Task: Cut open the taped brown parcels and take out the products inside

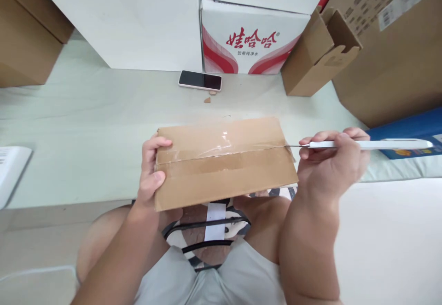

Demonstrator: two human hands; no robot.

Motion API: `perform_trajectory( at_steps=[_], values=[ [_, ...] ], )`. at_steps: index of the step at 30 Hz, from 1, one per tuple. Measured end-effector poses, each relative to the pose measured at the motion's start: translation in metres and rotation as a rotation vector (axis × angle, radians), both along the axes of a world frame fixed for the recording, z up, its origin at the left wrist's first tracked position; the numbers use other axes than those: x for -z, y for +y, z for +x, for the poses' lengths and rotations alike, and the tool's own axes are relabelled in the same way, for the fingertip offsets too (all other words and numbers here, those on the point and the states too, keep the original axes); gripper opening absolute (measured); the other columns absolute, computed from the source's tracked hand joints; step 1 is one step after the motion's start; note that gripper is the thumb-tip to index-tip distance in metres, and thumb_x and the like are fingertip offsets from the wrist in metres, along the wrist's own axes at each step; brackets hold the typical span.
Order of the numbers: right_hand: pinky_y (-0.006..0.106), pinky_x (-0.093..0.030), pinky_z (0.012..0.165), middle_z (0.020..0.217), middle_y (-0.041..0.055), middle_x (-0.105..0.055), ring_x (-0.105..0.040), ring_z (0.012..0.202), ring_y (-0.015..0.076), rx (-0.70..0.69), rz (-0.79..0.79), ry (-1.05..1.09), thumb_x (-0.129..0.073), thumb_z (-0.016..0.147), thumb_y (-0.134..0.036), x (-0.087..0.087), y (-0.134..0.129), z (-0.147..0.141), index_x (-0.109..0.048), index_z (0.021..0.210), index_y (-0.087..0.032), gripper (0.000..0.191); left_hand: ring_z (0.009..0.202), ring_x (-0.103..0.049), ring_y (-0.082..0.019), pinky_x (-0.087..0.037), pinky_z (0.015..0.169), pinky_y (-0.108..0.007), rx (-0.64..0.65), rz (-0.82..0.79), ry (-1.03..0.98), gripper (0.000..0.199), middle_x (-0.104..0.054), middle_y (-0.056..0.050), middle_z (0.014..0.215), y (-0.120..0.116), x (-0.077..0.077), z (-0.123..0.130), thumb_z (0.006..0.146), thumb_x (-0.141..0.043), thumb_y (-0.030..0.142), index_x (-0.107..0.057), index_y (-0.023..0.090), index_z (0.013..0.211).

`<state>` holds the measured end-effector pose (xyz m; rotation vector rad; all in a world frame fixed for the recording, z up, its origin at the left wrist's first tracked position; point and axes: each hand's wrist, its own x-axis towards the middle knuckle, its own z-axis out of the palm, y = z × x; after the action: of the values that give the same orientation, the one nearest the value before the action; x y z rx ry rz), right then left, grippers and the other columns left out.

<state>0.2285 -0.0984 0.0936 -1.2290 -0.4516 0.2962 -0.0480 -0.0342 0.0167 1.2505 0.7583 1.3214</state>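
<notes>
A brown cardboard box (pixel 228 187) is held in front of me, clear tape along the seam across its top face. My left hand (pixel 151 167) grips its left end, with thumb and a finger over the edge. In my right hand (pixel 333 155) is a slim white utility knife (pixel 386 144), my fingers closed round its handle. The thin metal blade points left, and its tip meets the right end of the taped seam. How deep the tip goes cannot be made out.
A phone (pixel 200 80) lies on the pale tabletop (pixel 103 112) beside small cardboard scraps (pixel 207 100). White cartons (pixel 255 38) line the back. An open, narrow cardboard box (pixel 307 56) stands at back right, near a large carton (pixel 390 66) and a blue box (pixel 407 132).
</notes>
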Motion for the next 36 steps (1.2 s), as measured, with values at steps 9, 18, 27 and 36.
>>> perform_trajectory(
  at_steps=[9,18,27,36],
  values=[
    [0.019,-0.033,0.036,0.052,-0.014,-0.052,-0.053,0.042,0.0109,-0.022,0.042,-0.02,-0.056,0.07,-0.023,0.003,0.005,0.002,-0.036,0.091,-0.027,0.029,0.106,-0.049,-0.029,-0.047,0.081,-0.04,0.012,0.047,0.056,0.054,-0.051,-0.004,0.116,0.004,0.0,-0.003,0.069,-0.071,0.061,-0.057,0.031,0.111],
    [0.019,-0.032,0.035,0.051,-0.0155,-0.053,-0.053,0.04,0.0123,0.066,0.123,-0.08,-0.049,0.067,-0.018,0.003,0.008,-0.005,-0.034,0.094,-0.028,0.032,0.12,-0.056,-0.033,-0.046,0.071,-0.054,0.025,0.233,0.229,0.042,-0.047,-0.002,0.119,0.01,0.007,-0.005,0.08,-0.036,0.055,-0.045,0.03,0.113],
    [0.017,-0.021,0.035,0.053,-0.0135,-0.039,-0.039,0.039,0.01,0.184,0.233,0.082,-0.048,0.065,-0.021,0.022,0.004,0.018,-0.036,0.096,-0.029,0.034,0.132,-0.049,-0.037,-0.045,0.084,-0.069,0.016,0.164,0.233,0.046,-0.049,-0.001,0.124,0.004,-0.001,-0.006,0.079,-0.044,0.051,-0.05,0.031,0.119],
    [0.025,-0.058,0.076,0.097,0.0004,-0.049,-0.06,0.085,0.0089,0.228,0.06,-0.005,-0.05,0.094,-0.036,0.04,0.012,0.015,-0.051,0.086,-0.023,0.016,0.131,-0.05,-0.033,-0.044,0.092,-0.064,0.066,0.096,0.186,0.04,-0.05,0.002,0.126,-0.002,-0.012,-0.005,0.093,-0.028,0.049,-0.053,0.034,0.119]
  ],
)
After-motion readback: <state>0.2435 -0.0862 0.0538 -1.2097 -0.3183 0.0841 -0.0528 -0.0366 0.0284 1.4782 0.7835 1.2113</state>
